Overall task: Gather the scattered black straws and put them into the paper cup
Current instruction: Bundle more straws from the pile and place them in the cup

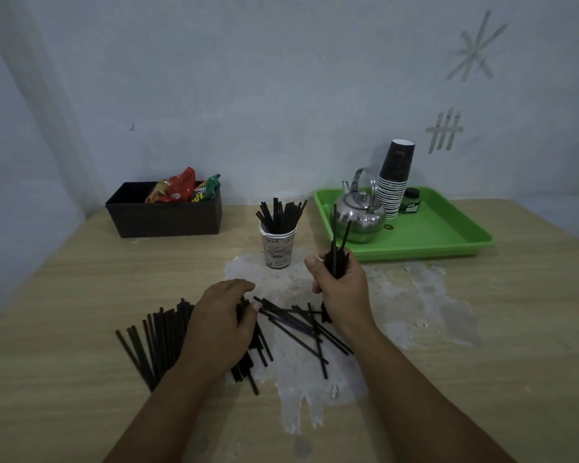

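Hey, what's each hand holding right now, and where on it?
The right hand grips an upright bundle of thin black plastic straws around its middle. The left hand rests on the scattered black straws; whether it grips any cannot be told.

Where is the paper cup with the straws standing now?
In the head view the paper cup stands upright on the table near the middle, between the black box and the green tray, just left of the right hand.

Open desk (81, 295) lies between the paper cup (278, 247) and the black bin (166, 215); on the cup's right the green tray (448, 238) with its kettle (360, 217) stands close, apparently not touching.
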